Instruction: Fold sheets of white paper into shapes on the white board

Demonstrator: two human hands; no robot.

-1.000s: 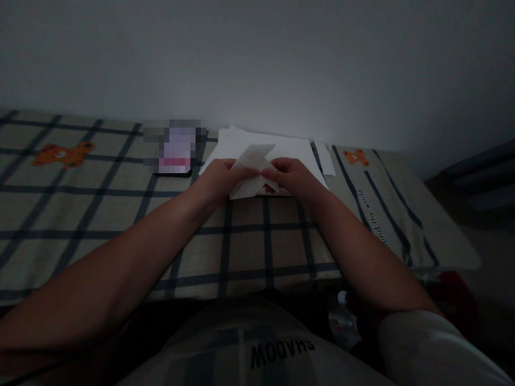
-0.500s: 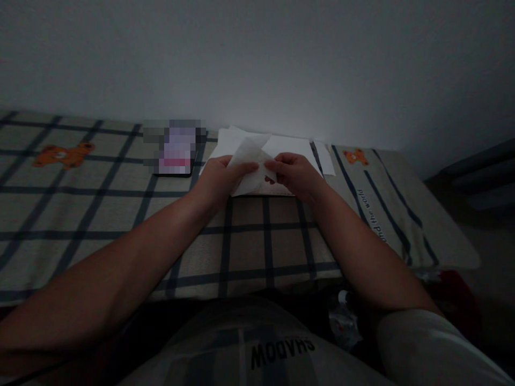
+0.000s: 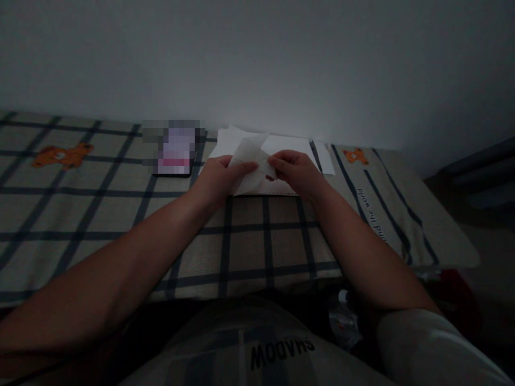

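Note:
A thin, folded piece of white paper (image 3: 248, 153) is held up between my two hands. My left hand (image 3: 219, 177) grips its left side, the thumb lying across the front. At its right edge, my right hand (image 3: 298, 170) pinches the paper between thumb and fingers. Beneath and behind them, white sheets (image 3: 287, 146) lie on the table, with a pale flat thing (image 3: 277, 187) showing a dotted edge under my hands. How the paper is folded is hard to make out in the dim light.
A phone (image 3: 176, 150), its screen blurred, lies left of the sheets on the checked tablecloth (image 3: 193, 252). A narrow white strip (image 3: 324, 158) lies at the right. The wall (image 3: 257, 64) rises behind the table. A plastic bottle (image 3: 344, 319) stands below the front edge.
My right thumb and fingertips have shifted slightly up along the paper's right edge. My left hand and the things on the table stay about where they were.

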